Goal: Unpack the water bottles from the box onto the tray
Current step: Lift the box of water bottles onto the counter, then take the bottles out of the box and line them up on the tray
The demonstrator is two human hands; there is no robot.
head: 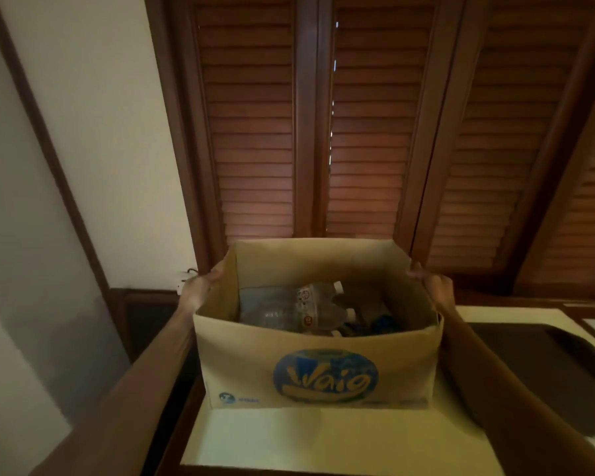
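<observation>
So the box (318, 359) sits on the pale surface (323, 441), right between both hands. Left hand (200, 286) grips the left top edge, fingers curled over the rim; right hand (433, 281) does the same on the right edge. The bottles (289, 309) are lying on their sides down inside the box, between the hands. A dark tray (529, 365) sits just right of the right arm.
</observation>
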